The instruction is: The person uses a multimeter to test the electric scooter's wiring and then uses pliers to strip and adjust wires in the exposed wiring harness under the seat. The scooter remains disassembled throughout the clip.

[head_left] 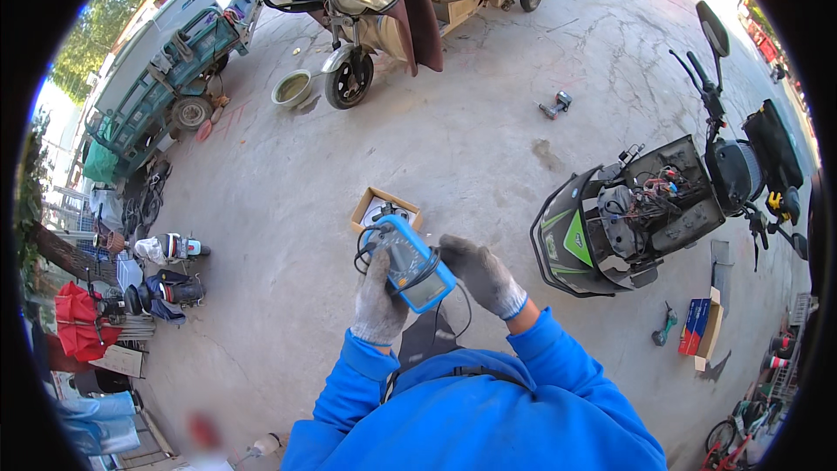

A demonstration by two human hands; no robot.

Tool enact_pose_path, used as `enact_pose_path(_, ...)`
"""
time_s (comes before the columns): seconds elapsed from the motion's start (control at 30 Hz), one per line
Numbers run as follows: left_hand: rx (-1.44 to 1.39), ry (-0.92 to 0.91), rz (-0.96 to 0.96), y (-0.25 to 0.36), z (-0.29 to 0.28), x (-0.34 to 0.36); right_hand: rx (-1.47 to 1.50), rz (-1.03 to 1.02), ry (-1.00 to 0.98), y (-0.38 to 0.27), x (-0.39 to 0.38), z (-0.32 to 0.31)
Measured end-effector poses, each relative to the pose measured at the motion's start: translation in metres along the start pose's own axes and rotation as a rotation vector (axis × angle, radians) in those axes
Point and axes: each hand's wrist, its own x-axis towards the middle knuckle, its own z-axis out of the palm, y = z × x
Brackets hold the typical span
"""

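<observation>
My left hand in a grey glove grips the side of a blue multimeter with a dial, a small screen and black leads looped round it. My right hand, also gloved, has its fingers bent at the meter's right edge, where a lead dangles; what they hold is hidden. Just beyond the meter on the concrete sits an open cardboard box with items inside, partly covered by the meter.
An opened-up scooter stands at right, near a green drill and a box. Another tool, a basin and a tricycle lie ahead. A teal cart and parked bikes line the left.
</observation>
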Motion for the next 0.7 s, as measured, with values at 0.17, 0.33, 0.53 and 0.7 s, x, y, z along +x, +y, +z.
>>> enact_pose_path(0.17, 0.149, -0.049, 0.141, 0.055, 0.017, 0.101, 0.163, 0.270, -0.126, 0.007, 0.068, 0.019)
enact_pose_path(0.33, 0.339, -0.046, 0.063, 0.076, 0.017, 0.201, -0.310, 0.293, 0.344, -0.077, 0.113, -0.003)
enact_pose_path(0.53, 0.122, -0.140, -0.061, 0.051, 0.054, 0.311, -0.440, 0.219, 0.538, -0.144, 0.192, -0.068)
enact_pose_path(0.7, 0.031, -0.116, -0.090, 0.052, 0.155, 0.400, -0.770, 0.179, 0.401, -0.169, 0.277, -0.146)
